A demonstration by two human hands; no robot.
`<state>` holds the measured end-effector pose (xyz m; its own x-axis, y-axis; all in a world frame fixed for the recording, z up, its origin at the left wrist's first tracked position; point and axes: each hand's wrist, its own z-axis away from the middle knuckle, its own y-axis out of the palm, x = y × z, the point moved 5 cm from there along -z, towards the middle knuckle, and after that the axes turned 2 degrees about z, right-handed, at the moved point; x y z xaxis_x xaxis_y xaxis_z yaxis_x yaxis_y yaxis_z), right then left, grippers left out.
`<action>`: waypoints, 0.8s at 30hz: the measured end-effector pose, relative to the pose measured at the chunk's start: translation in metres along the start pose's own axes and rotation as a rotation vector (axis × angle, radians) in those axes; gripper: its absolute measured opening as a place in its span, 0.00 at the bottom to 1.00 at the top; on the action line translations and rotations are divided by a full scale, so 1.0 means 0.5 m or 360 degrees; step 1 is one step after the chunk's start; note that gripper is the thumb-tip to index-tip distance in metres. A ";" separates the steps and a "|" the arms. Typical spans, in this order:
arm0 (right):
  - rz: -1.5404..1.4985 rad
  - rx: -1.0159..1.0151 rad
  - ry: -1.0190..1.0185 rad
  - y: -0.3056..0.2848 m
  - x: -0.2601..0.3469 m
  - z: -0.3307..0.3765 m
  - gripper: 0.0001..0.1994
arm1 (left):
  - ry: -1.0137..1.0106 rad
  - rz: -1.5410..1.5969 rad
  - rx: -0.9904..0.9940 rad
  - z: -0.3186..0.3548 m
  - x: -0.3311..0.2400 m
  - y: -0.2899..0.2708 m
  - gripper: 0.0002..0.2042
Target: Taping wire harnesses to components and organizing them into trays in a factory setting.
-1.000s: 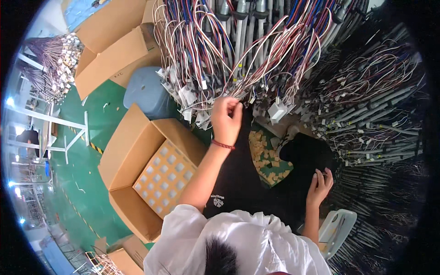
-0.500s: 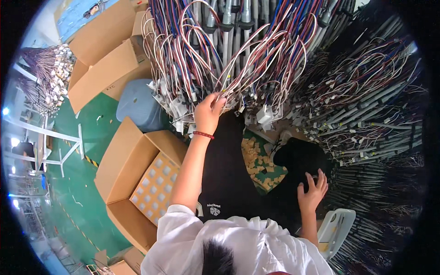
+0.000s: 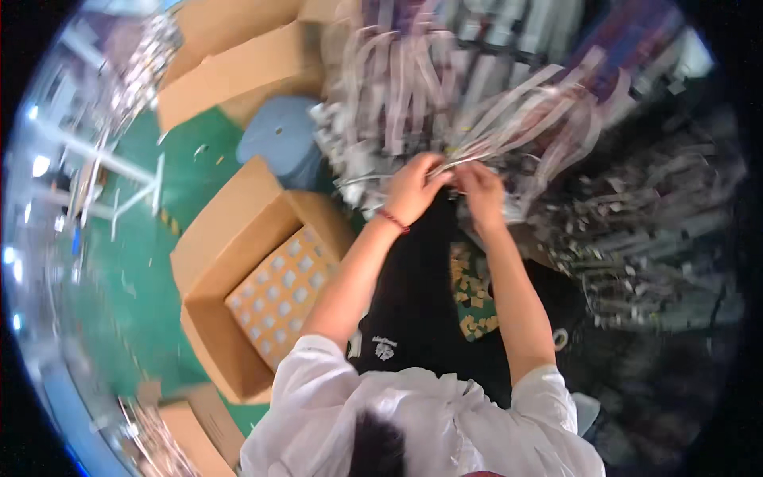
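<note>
Wire strand (image 3: 509, 131), pale and looped, between one and two o'clock from centre, fanning upward and rightward from two nearly meeting hands. Left hand (image 3: 409, 192): thumb and fingers clamped on its near end. Right hand (image 3: 484, 193): fingertips together just beside the left, contact with wire probable, firmness of hold impossible to tell. By judgement, work in mid-course: one strand set apart between both hands, no finished joint visible at its near end, many loose wires (image 3: 397, 87) at twelve o'clock outside either hand. Farther out: blue stool (image 3: 280, 141) between ten and eleven o'clock; open carton (image 3: 226, 219) with gridded insert (image 3: 278, 294) between eight and nine; shadowed cable bundles (image 3: 652, 274) at three. Hard to make out: wires and connectors, smeared by blur; fingertips, partly hidden by knuckles; grey cables (image 3: 486, 67), cut off at the upper edge.
</note>
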<state>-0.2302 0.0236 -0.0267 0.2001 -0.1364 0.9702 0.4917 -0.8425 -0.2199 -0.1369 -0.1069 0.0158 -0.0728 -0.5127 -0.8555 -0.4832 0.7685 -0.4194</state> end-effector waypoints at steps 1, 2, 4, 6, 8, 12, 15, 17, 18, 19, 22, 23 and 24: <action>-0.0322 -0.0098 0.0165 0.046 0.031 0.030 0.11 | 0.0087 -0.0154 -0.0256 0.007 0.005 -0.040 0.12; -0.0345 0.0001 0.0103 0.054 0.061 0.064 0.14 | 0.0093 -0.0203 -0.0464 0.006 -0.009 -0.065 0.09; -0.0492 0.0085 0.0376 0.068 0.074 0.151 0.18 | 0.0254 -0.0257 -0.0640 -0.013 0.000 -0.081 0.09; -0.0410 0.0494 0.0212 0.097 0.138 0.248 0.17 | 0.0272 -0.0289 -0.0522 -0.023 0.045 -0.070 0.12; -0.0504 0.0669 0.0159 0.069 0.191 0.321 0.15 | 0.0202 -0.0102 -0.0417 0.001 0.020 -0.068 0.23; -0.0513 0.0255 0.0474 0.001 0.195 0.327 0.18 | 0.0387 0.0327 -0.0357 0.154 -0.089 -0.095 0.26; -0.0622 0.0066 0.0440 -0.012 0.172 0.294 0.16 | -0.0370 0.0603 0.0476 0.306 -0.129 -0.037 0.19; -0.0530 0.0009 0.0386 -0.009 0.168 0.282 0.17 | -0.0678 0.0757 0.0758 0.404 -0.107 0.016 0.14; -0.0523 0.0017 0.0394 -0.004 0.167 0.280 0.17 | -0.0749 0.0888 0.0825 0.444 -0.103 0.027 0.13; -0.0430 -0.0022 0.0390 -0.005 0.166 0.278 0.17 | -0.0843 0.1193 0.0902 0.479 -0.099 0.032 0.13; -0.0454 0.0032 0.0461 -0.017 0.147 0.286 0.16 | -0.0924 0.1265 0.0639 0.520 -0.077 0.018 0.15; -0.0704 -0.0010 0.0510 -0.007 0.148 0.285 0.16 | -0.0905 0.1214 0.0542 0.510 -0.066 0.009 0.16; -0.0953 -0.0058 0.0554 0.002 0.149 0.287 0.17 | -0.0958 0.1227 0.0519 0.503 -0.063 0.010 0.16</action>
<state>-0.0934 0.0872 0.0310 -0.3837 0.2036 0.9007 0.4027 -0.8409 0.3616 0.0823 0.0095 -0.0358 0.2296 0.3716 -0.8996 -0.2237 0.9196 0.3228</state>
